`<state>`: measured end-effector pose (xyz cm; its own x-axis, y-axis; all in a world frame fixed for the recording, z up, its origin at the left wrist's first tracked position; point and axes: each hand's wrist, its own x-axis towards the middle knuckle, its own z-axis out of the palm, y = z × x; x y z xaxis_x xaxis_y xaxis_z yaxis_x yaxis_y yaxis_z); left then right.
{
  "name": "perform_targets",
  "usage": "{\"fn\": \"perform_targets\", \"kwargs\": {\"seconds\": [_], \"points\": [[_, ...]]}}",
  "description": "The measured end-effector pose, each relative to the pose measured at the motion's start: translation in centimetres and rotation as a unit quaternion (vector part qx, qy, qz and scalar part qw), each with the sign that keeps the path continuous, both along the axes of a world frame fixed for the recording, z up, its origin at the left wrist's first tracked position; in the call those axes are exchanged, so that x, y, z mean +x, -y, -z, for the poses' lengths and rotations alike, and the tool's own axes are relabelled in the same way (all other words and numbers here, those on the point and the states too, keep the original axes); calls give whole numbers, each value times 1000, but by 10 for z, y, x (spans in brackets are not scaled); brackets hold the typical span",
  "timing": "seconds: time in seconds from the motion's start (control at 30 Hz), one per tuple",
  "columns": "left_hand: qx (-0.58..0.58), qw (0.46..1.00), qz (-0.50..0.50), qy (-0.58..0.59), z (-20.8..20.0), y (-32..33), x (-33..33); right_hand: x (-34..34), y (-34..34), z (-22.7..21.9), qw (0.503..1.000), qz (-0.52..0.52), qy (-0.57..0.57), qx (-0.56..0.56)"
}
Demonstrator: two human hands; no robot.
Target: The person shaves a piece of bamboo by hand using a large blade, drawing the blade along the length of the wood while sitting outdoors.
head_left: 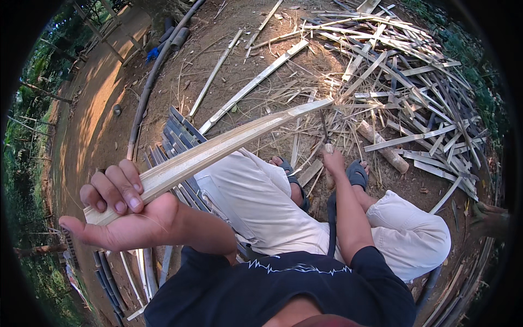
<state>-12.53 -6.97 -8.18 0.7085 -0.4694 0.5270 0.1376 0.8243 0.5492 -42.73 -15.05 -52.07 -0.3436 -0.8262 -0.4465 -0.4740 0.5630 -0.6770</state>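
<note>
A long pale split bamboo strip [234, 137] slants across the view, its wide end near my left hand [122, 210] and its narrow tip away to the right. The fingers of that hand curl over the strip, with the thumb stretched out beneath. Down between my knees, my right hand [333, 162] is closed around the handle of a knife [324, 126]. Its thin dark blade points up and away, close under the strip's far end. Whether blade and strip touch I cannot tell.
A tangled heap of bamboo offcuts [414, 71] covers the ground at the far right. A short log [383, 146] lies beside my sandalled foot. Dark bamboo slats [182, 131] are stacked by my left leg, and a long pole [146, 98] lies beyond them.
</note>
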Motion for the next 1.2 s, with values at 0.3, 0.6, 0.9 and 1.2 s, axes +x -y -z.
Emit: {"fn": "perform_targets", "kwargs": {"seconds": [0.3, 0.6, 0.9, 1.2], "points": [[-19, 999, -22, 15, 2, -3, -35, 27, -106, -131, 971, 73, 106, -202], [-8, 998, -44, 45, 3, -25, -60, 27, -97, -236, 871, -292, 147, -367], [12, 995, -84, 54, 15, -43, -77, -3, -51, -189, 869, -369, 75, -321], [-1, 996, -59, 65, 24, -34, -52, 26, -81, -189, 872, -319, 94, -358]]}}
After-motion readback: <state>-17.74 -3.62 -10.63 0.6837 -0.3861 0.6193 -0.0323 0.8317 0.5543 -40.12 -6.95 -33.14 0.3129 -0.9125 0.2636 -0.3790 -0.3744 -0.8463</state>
